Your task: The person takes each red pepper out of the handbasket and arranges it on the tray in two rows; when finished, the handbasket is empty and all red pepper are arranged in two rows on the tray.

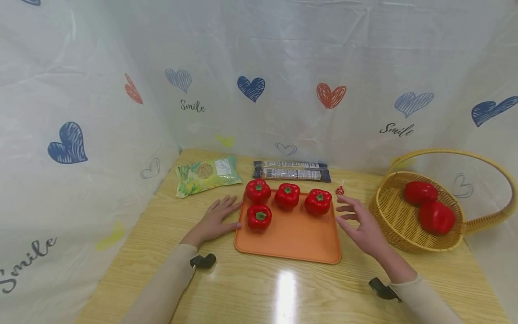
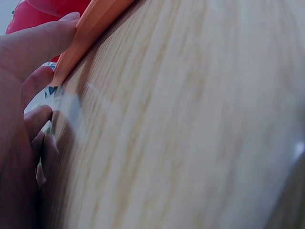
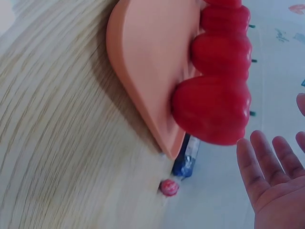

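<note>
1. Steadiness matters most, I judge: light, even pressure on both sides of the orange tray [image 1: 299,240] should keep the four red peppers [image 1: 287,197] from rolling.
2. The left hand [image 1: 218,219] lies spread beside the tray, thumb touching its left rim, grasping nothing.
3. The right hand [image 1: 362,227] hangs just beyond the right rim, fingers loose, clasping nothing; a pepper, I think, is held more surely by its broad sides than its stem.
4. Three peppers line the tray's far side; the fourth sits nearer, in front of the left one. All look plump, lobed and glossy, green stems upward.
5. Two more red peppers [image 1: 437,218] lie in the wicker basket [image 1: 381,217], far right.
</note>
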Action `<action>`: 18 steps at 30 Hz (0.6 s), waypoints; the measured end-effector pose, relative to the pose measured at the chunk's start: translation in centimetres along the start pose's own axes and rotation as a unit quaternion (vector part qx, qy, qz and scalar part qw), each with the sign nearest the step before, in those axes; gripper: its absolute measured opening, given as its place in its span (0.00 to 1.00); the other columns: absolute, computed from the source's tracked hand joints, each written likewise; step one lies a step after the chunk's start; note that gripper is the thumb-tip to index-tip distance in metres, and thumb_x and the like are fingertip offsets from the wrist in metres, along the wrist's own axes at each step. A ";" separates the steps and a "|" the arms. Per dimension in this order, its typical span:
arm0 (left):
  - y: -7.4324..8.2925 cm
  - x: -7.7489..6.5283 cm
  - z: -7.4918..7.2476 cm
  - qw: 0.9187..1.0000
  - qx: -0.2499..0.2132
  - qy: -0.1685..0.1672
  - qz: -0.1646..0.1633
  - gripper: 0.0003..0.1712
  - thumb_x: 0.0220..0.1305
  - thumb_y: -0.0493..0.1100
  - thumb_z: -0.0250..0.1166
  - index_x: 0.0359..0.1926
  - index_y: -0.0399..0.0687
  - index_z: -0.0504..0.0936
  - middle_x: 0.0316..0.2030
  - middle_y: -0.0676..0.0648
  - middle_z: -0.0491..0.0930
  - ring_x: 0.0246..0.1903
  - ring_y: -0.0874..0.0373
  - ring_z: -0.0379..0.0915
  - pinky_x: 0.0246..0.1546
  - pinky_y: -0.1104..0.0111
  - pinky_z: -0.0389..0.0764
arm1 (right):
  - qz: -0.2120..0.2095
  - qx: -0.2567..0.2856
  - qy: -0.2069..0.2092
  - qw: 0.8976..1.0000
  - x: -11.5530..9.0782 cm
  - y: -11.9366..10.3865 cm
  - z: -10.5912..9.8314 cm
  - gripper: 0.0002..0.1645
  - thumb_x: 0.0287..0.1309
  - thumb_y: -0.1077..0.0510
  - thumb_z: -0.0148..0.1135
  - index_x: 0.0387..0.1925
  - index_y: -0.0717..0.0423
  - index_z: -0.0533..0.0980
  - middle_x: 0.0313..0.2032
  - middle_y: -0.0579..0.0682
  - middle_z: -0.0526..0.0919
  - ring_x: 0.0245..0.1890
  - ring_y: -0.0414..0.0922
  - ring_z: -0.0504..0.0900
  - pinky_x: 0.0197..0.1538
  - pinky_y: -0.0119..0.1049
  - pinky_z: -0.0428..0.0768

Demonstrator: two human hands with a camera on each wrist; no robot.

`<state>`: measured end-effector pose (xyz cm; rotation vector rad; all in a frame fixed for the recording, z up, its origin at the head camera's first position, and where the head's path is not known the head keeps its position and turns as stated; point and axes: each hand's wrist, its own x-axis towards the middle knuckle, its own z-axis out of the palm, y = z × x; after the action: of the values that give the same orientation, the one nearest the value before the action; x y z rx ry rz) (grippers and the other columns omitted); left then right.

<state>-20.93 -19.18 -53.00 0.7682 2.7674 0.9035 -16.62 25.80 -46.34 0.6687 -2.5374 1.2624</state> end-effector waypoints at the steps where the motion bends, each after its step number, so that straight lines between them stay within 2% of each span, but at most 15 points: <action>1: 0.0 0.0 0.0 1.000 0.000 0.000 0.000 0.44 0.68 0.62 0.65 0.78 0.53 0.62 0.79 0.41 0.52 0.79 0.43 0.37 0.77 0.47 0.36 | 0.002 -0.003 0.000 1.000 -0.1 0.1 -0.2 0.39 0.60 0.73 0.67 0.71 0.58 0.67 0.60 0.59 0.75 0.52 0.51 0.82 0.50 0.25 0.82; 7: -0.2 0.0 0.1 1.000 -0.001 0.001 0.001 0.44 0.68 0.62 0.65 0.79 0.53 0.62 0.79 0.42 0.52 0.79 0.43 0.37 0.77 0.47 0.36 | 0.018 -0.010 0.003 1.000 -0.7 0.6 -1.5 0.37 0.62 0.72 0.66 0.71 0.60 0.66 0.61 0.60 0.74 0.53 0.40 0.80 0.50 0.17 0.77; 13: -0.5 0.1 0.2 1.000 0.001 0.003 0.002 0.44 0.68 0.63 0.64 0.79 0.54 0.61 0.79 0.42 0.52 0.79 0.43 0.37 0.77 0.47 0.36 | 0.025 -0.016 0.004 1.000 -1.5 1.2 -3.1 0.37 0.64 0.72 0.64 0.72 0.61 0.64 0.61 0.61 0.72 0.54 0.28 0.76 0.51 0.15 0.75; 15: -0.5 0.2 0.3 1.000 0.000 0.003 0.002 0.45 0.68 0.63 0.64 0.79 0.54 0.61 0.79 0.42 0.52 0.79 0.43 0.37 0.77 0.47 0.36 | 0.029 -0.022 0.011 0.999 -1.8 1.5 -3.7 0.37 0.64 0.72 0.63 0.72 0.61 0.64 0.61 0.56 0.73 0.53 0.26 0.75 0.50 0.15 0.75; 18: -0.5 0.2 0.3 1.000 0.000 0.003 0.000 0.45 0.68 0.63 0.64 0.79 0.55 0.62 0.79 0.43 0.52 0.79 0.44 0.37 0.77 0.47 0.36 | 0.034 -0.027 0.021 0.999 -2.2 1.8 -4.6 0.36 0.64 0.73 0.63 0.72 0.61 0.65 0.61 0.40 0.71 0.53 0.24 0.75 0.49 0.15 0.75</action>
<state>-21.24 -19.28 -53.58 0.7681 2.7719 0.9072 -15.53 31.05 -45.68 0.5419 -2.5703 1.2115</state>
